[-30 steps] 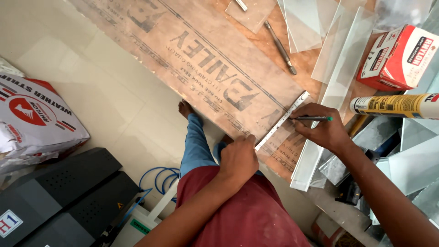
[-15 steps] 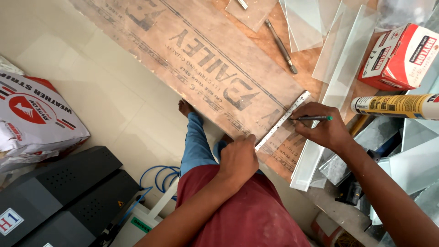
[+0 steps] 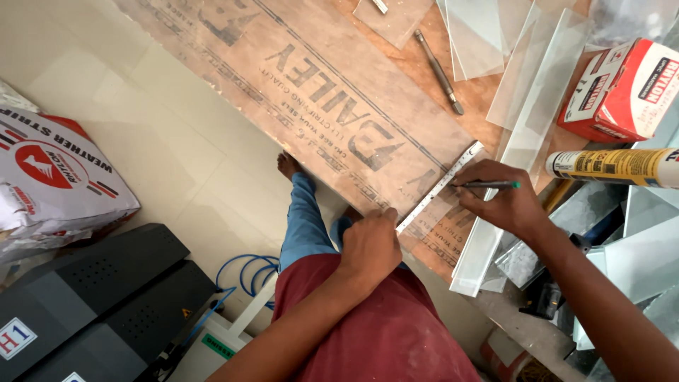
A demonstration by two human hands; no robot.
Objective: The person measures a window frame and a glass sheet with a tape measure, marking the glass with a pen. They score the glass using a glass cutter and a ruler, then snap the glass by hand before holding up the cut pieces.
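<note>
A metal ruler [image 3: 440, 187] lies across the near end of a long brown printed board [image 3: 339, 106] on the workbench. My left hand [image 3: 370, 245] presses on the ruler's near end at the board's edge. My right hand [image 3: 503, 201] holds a green-tipped pen [image 3: 489, 185] with its point against the ruler's right side. Clear glass strips [image 3: 527, 134] lie on the board just right of the ruler.
A metal glass cutter [image 3: 439, 71] and glass panes [image 3: 472, 34] lie farther up the bench. A red and white box [image 3: 622, 90] and a yellow sealant tube [image 3: 614, 167] sit at right. A printed sack [image 3: 53, 177] and dark cases [image 3: 92, 297] rest on the tiled floor at left.
</note>
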